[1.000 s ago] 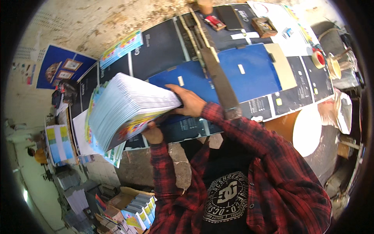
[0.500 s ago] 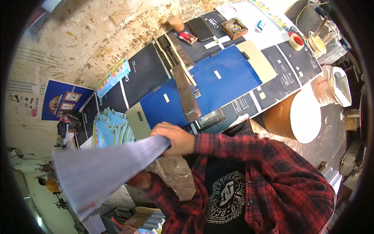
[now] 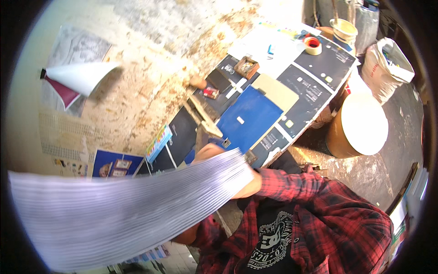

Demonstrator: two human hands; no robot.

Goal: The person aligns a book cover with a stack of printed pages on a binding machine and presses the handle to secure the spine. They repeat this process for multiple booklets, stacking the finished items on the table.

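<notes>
A thick stack of white paper sheets (image 3: 127,205) sweeps across the lower left, its edges fanned in many fine layers. My right hand (image 3: 248,185) is closed on the stack's right end, with fingers showing past its far edge. Below the stack my left hand (image 3: 186,235) shows only near the wrist; its fingers are hidden by the paper. Past my right hand a blue board (image 3: 255,116) lies on the worktable, partly covered by a brown wood-and-metal tool (image 3: 205,137).
Toward the back of the table are a wooden ashtray (image 3: 247,67), a red box (image 3: 211,92) and a tape roll (image 3: 313,45). Light-blue booklets (image 3: 159,144) stand by the stained wall. A brown drum with a white top (image 3: 362,125) and a white sack (image 3: 388,68) stand right of the table.
The stack has swung up closer to my view and fanned wider, now hiding the pile of light-blue booklets. My view has turned, bringing hanging sheets on the wall into sight.
</notes>
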